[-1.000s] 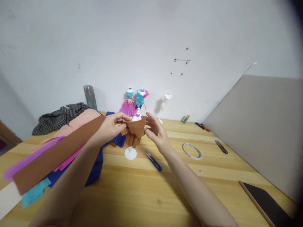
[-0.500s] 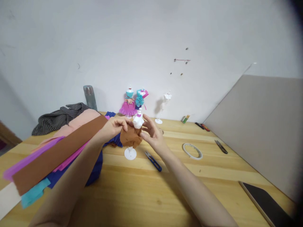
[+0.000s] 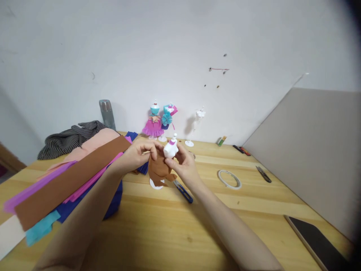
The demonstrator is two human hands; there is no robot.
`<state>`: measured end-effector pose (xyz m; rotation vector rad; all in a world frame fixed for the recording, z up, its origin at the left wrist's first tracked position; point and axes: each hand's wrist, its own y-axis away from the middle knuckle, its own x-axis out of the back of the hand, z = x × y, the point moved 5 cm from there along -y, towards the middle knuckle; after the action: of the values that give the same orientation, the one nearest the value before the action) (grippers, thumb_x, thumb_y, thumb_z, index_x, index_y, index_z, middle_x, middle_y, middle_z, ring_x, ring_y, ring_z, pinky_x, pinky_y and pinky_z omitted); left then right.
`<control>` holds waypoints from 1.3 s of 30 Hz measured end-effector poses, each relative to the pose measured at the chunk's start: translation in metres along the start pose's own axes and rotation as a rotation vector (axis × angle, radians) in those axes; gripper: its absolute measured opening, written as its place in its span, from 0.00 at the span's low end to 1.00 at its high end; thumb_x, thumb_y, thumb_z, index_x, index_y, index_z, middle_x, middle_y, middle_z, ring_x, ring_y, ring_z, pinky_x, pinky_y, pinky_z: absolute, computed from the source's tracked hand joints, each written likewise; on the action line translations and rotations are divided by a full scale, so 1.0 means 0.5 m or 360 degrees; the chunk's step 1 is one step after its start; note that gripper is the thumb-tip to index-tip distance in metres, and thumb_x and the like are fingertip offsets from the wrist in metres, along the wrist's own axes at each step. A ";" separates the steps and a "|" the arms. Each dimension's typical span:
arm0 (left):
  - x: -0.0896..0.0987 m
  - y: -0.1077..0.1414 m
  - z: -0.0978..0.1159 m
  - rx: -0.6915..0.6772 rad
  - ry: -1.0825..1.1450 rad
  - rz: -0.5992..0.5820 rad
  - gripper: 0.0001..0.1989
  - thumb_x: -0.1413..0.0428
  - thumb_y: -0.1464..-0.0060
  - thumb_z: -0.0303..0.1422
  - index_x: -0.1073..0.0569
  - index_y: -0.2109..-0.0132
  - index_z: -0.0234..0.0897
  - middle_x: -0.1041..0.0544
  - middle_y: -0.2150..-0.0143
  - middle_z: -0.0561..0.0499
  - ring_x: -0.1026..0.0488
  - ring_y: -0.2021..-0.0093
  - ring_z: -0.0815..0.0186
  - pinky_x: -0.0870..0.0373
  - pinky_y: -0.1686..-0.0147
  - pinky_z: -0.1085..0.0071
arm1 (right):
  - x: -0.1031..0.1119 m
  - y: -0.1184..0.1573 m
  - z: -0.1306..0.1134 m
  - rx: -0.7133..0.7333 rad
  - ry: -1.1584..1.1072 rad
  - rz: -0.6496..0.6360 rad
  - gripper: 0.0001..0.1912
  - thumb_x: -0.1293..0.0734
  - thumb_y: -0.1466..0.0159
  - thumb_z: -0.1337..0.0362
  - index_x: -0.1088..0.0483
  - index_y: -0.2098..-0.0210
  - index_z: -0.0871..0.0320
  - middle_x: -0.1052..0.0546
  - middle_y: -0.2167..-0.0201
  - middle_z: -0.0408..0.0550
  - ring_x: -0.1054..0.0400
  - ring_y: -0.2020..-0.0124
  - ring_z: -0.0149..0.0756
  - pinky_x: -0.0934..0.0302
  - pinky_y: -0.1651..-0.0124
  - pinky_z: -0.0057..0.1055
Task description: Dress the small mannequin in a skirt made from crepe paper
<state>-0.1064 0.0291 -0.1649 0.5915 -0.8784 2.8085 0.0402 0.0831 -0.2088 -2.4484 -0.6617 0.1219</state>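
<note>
A small white dress form (image 3: 170, 150) with a pink neck band stands tilted between my hands, over its round white base (image 3: 153, 184). Brown crepe paper (image 3: 158, 168) hangs from its waist like a skirt and partly covers the base. My left hand (image 3: 141, 153) pinches the paper's upper edge at the waist's left side. My right hand (image 3: 184, 162) is closed around the form's other side, thumb in front at the waist and fingers mostly hidden behind. Just below lie blue thread snips (image 3: 184, 192), their blades near the paper's lower edge.
Crepe paper strips, a brown one (image 3: 70, 180) on top, are piled at left beside striped cloth (image 3: 70, 139) and a flask (image 3: 106, 114). Dressed forms (image 3: 153, 126) and a bare form (image 3: 200, 114) stand behind. At right lie a tape roll (image 3: 229, 180), a cutter (image 3: 263, 174) and a phone (image 3: 316, 241).
The dress form has tilted and turned, its top shifting right and slightly down. The brown paper hangs lower, now over the base. My right hand has closed in on the waist.
</note>
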 end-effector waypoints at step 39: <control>0.003 0.003 -0.084 0.0194 0.1009 0.0007 0.34 0.32 0.61 0.34 0.27 0.44 0.36 0.27 0.42 0.41 0.30 0.43 0.45 0.30 0.47 0.59 | 0.009 -0.001 0.006 -0.0217 -0.0428 -0.0369 0.30 0.28 0.44 0.52 0.32 0.44 0.52 0.25 0.47 0.50 0.31 0.46 0.46 0.38 0.44 0.43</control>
<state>-0.1219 0.0519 -0.1970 -0.2909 -0.5755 2.7795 0.0430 0.0874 -0.2107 -2.4850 -1.0990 0.3273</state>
